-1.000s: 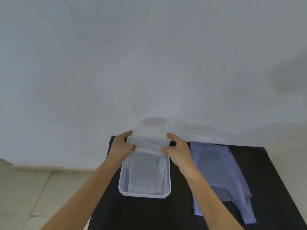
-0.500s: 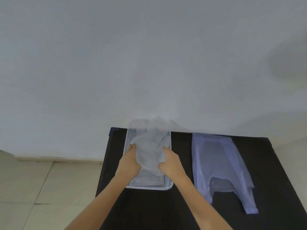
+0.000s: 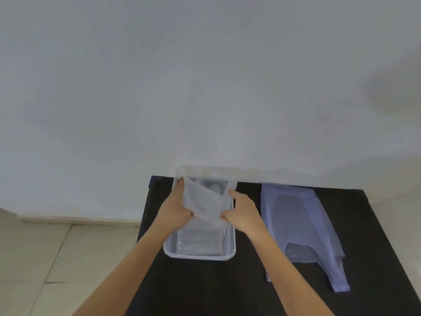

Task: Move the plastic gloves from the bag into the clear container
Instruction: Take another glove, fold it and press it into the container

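A clear plastic container (image 3: 231, 252) stands on the black table (image 3: 227, 288), its far end against the wall. Both hands hold a thin translucent plastic glove (image 3: 204, 205) just above the container's middle. My left hand (image 3: 176, 209) pinches the glove's left edge and my right hand (image 3: 241, 212) pinches its right edge. More flat gloves (image 3: 199, 242) lie stacked on the container's floor. The pale lilac carrier bag (image 3: 298, 226) lies flat on the table to the right of the container, handles toward me.
A white wall (image 3: 205, 87) rises directly behind the table. Pale floor tiles (image 3: 34, 258) lie to the left, past the table's left edge. Bare dark tabletop shows in front of the container and right of the bag.
The glove was held high over the container's far end a second ago. Both hands have brought it down and toward me, low over the container's middle.
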Demonstrator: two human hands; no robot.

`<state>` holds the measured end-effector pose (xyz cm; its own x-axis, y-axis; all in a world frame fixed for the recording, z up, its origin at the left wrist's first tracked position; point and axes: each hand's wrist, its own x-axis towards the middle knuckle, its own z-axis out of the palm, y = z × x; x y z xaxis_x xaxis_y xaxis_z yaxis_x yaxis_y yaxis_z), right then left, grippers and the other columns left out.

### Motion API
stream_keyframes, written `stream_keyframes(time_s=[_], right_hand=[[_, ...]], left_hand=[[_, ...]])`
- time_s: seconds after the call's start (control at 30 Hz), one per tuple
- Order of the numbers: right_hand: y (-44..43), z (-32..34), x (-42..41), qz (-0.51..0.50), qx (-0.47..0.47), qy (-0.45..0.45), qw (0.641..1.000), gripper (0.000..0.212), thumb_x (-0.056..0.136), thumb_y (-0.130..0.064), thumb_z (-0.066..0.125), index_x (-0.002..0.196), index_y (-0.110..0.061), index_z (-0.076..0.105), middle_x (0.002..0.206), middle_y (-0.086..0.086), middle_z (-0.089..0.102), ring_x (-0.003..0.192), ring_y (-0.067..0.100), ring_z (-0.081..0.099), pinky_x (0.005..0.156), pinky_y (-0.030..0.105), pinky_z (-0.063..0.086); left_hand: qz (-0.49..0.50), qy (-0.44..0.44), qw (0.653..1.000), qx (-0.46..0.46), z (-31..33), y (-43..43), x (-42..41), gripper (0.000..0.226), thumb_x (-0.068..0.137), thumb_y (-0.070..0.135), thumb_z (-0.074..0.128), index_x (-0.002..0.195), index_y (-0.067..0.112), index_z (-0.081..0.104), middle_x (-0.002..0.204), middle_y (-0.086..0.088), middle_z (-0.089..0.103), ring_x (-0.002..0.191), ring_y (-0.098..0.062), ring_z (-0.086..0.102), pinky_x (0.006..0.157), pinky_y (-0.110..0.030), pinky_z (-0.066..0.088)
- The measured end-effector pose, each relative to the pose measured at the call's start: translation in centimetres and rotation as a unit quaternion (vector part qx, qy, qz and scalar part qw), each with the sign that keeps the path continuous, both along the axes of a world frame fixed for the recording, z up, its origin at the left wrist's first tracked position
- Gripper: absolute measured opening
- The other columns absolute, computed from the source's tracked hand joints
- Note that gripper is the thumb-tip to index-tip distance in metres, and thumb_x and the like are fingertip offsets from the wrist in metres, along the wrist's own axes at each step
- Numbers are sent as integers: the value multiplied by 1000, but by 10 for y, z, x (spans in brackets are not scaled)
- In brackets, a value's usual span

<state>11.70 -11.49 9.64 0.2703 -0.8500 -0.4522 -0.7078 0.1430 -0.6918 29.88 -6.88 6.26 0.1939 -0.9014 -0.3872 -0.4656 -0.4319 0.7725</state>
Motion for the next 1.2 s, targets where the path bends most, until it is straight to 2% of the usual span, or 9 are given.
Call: stream_keyframes(time_s=[0.1,0.2,0.27,0.33,0.43,0.57,0.7,0.9,1.2], right_hand=[[1,-1,6,-30,-49,-47,997,71,81,4,60,145,-16,39,132,2,55,95,14,63,80,18,51],[6,-6,9,-55,-100,-87,990,74,87,-1,56,150,-27,28,122,-6,50,75,-4,64,78,17,53],[9,-6,12,-66,-150,-102,981,73,90,-1,55,152,-27,25,137,-14,41,64,-4,59,72,13,52],[14,-5,15,-76,-190,-103,973,72,91,-1,55,151,-27,25,152,-20,24,81,-1,62,87,16,53],[23,-18,16,-74,-205,-95,971,71,91,0,55,151,-26,26,155,-18,22,116,19,60,99,29,51],[32,-43,14,-59,-122,-56,989,72,89,2,53,151,-22,25,156,-9,28,87,8,64,95,30,53],[29,-55,15,-41,-55,-17,997,64,86,3,52,145,-17,35,139,7,51,111,25,59,97,41,53],[21,-64,20,-9,-32,28,999,35,82,3,58,114,-10,55,114,8,59,102,24,61,83,29,53],[20,-82,25,4,-2,58,998,34,83,1,60,115,-6,53,112,11,59,93,20,57,74,25,48]], left_hand=[[-9,-24,999,-39,7,-5,6,100,80,-5,55,151,30,-5,159,18,-8,79,-24,67,82,-39,56],[-19,-30,995,-92,13,-7,7,100,81,-7,54,151,33,-5,159,20,-11,73,-26,66,81,-37,57],[-16,-42,991,-127,17,-7,8,102,81,-8,54,151,35,-5,158,22,-10,73,-22,66,76,-33,58],[-12,-55,984,-168,18,-5,9,104,79,-12,54,150,38,-4,158,25,-10,77,-11,65,72,-26,57],[-15,-70,977,-200,6,8,3,107,76,-18,52,151,37,-2,157,27,-9,91,-12,58,72,-26,58],[-24,-105,985,-133,-25,22,-4,110,74,-17,51,150,38,-7,158,24,-12,79,-31,62,60,-44,56],[-33,-135,989,-52,-48,20,-6,106,75,-15,48,150,30,-13,159,16,-17,64,-29,59,48,-30,42],[-40,-167,985,18,-60,12,-15,96,84,-6,50,151,19,-13,161,6,-15,52,-9,45,48,-17,35],[-41,-164,983,67,-64,13,-22,95,87,-3,53,149,13,-17,160,-2,-21,57,-10,47,51,-15,39]])
